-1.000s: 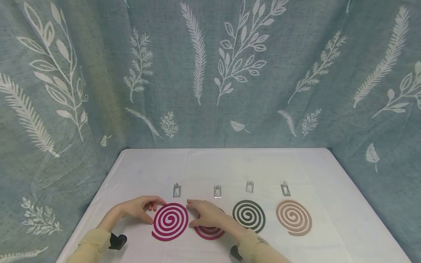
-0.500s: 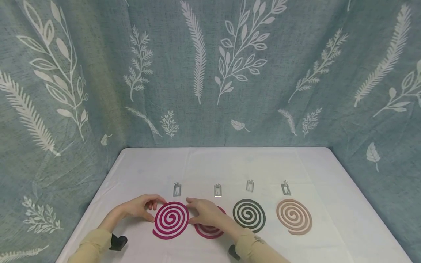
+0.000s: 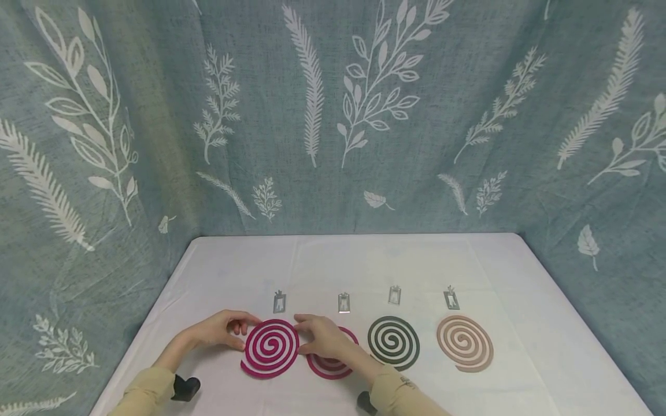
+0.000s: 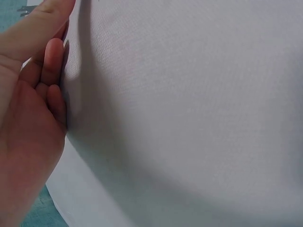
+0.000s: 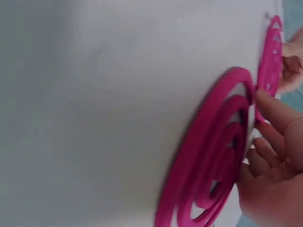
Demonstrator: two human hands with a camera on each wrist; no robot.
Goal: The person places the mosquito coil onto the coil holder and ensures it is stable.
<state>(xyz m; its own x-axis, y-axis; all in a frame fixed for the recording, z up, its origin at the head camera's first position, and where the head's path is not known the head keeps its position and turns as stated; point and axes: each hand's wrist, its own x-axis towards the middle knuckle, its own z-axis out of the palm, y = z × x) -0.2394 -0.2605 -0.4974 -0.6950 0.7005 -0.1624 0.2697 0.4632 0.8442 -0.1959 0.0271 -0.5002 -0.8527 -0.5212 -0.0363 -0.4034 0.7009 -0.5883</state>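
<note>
Flat on the white table lies a magenta mosquito coil (image 3: pixel 272 345), between my two hands. My left hand (image 3: pixel 221 328) touches its left edge with thumb and index fingertips, the other fingers loosely bent; the left wrist view shows this hand but not the coil. My right hand (image 3: pixel 326 338) has its thumb and index fingertips at the coil's right edge. Beneath the right hand, partly hidden, is a second magenta mosquito coil (image 3: pixel 330 377). In the right wrist view, this second coil (image 5: pixel 189 142) is near and the first coil (image 5: pixel 270 61) lies beyond.
Right of the hands lie a dark green mosquito coil (image 3: pixel 392 340) and a light brown mosquito coil (image 3: pixel 461 340). Behind the coils is a row of several small metal coil stands (image 3: pixel 344 303). A blue leaf-patterned curtain (image 3: pixel 333 196) encloses the white table (image 3: pixel 364 260).
The first magenta coil has shifted slightly to the right, with both hands staying at its edges. The other coils and the metal stands have not moved.
</note>
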